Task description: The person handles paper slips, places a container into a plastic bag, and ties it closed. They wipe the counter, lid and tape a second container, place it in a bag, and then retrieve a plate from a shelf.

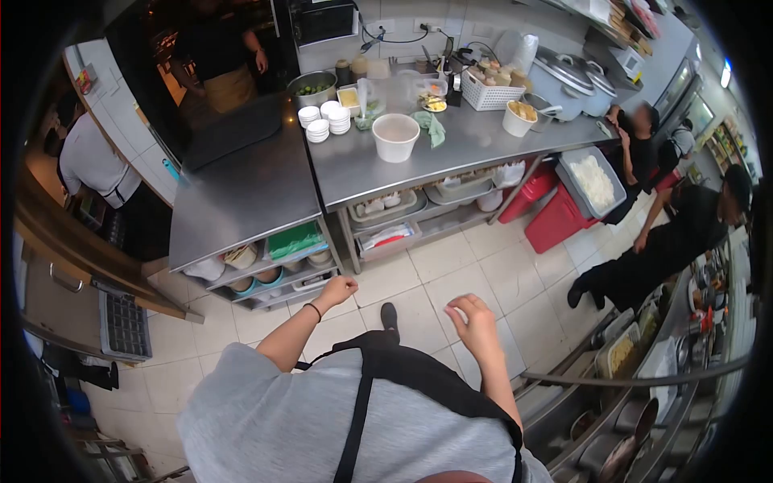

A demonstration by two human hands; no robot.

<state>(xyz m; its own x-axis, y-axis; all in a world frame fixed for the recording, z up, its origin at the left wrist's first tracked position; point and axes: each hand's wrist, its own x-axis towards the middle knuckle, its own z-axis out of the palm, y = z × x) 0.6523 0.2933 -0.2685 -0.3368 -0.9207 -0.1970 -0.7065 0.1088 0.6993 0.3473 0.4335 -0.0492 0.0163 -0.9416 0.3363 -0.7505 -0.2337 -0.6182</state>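
Observation:
My left hand, with a dark band at the wrist, hangs in the air over the tiled floor. Its fingers are curled in, and I see nothing in them. To the right, my right hand is also in the air, fingers loosely bent and thumb apart, holding nothing. Neither hand touches anything. Ahead of them stands a steel counter. On it are a white tub, stacks of small white cups, a green cloth and a smaller tub of yellowish food.
Below the counter, shelves hold trays and a green package. Red bins stand at its right end beside a grey tub of white food. Co-workers in dark clothes are at the right. Pans line the lower right.

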